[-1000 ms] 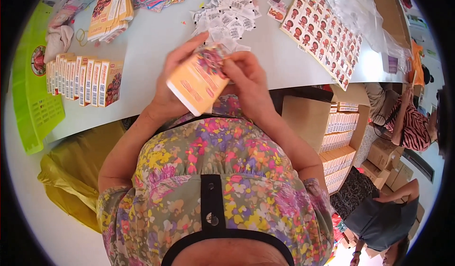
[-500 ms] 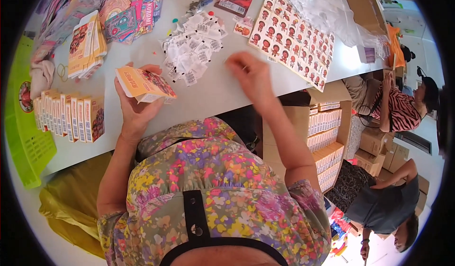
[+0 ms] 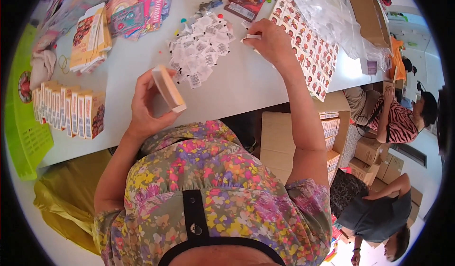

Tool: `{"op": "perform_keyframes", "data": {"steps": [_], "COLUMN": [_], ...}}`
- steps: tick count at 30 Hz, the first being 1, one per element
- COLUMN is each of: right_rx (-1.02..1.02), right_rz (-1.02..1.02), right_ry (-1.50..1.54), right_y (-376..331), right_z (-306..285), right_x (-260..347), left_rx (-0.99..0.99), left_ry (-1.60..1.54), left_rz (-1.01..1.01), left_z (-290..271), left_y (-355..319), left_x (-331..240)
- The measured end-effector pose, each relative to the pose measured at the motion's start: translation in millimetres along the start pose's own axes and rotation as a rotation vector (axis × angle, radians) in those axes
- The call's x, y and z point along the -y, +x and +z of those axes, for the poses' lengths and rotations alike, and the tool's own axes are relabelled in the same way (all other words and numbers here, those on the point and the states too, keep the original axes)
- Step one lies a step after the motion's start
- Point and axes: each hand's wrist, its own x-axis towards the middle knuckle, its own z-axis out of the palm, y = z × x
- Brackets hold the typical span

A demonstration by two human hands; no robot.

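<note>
A row of finished boxes point(image 3: 66, 112) stood at nine o'clock on the desk point(image 3: 237, 86). The left hand point(image 3: 144, 107) pinched one small box point(image 3: 168, 89) in its grip; at one o'clock, the right hand point(image 3: 270, 41) nipped a white slip point(image 3: 251, 37) beside the slip pile point(image 3: 199, 52), many left.
</note>
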Motion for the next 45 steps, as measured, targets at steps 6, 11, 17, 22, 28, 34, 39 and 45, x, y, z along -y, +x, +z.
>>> {"op": "perform_keyframes", "data": {"steps": [6, 11, 17, 22, 28, 34, 39, 45], "right_rx": [-0.024, 0.262, -0.034, 0.057, 0.024, -0.106, -0.191, 0.060], "right_rz": [-0.042, -0.049, -0.436, -0.439, -0.619, -0.549, -0.539, -0.329], "right_ry": [0.481, 1.102, 0.099, 0.335, 0.287, 0.455, 0.016, 0.623], "right_y": [-32, -58, -50, -39, -11, 92, 112, 114], "right_z": [-29, -35, -11, -31, -20, 38, 77, 46], "right_x": [56, 132, 144, 154, 161, 173, 186, 162], "left_rx": [-0.242, -0.286, -0.259, -0.361, -0.405, -0.435, -0.414, -0.442], "left_ry": [0.275, 0.647, 0.840, 0.752, 0.710, 0.494, 0.510, 0.534], "left_rz": [0.020, 0.207, 0.342, 0.258, 0.221, 0.140, 0.179, 0.214], "left_z": [15, 18, 16, 12, -1, -7, -10, -13], "left_y": [9, 15, 11, 12, 15, 16, 16, 21], "left_x": [-9, -18, -22, -19, -11, -4, -4, -4]}}
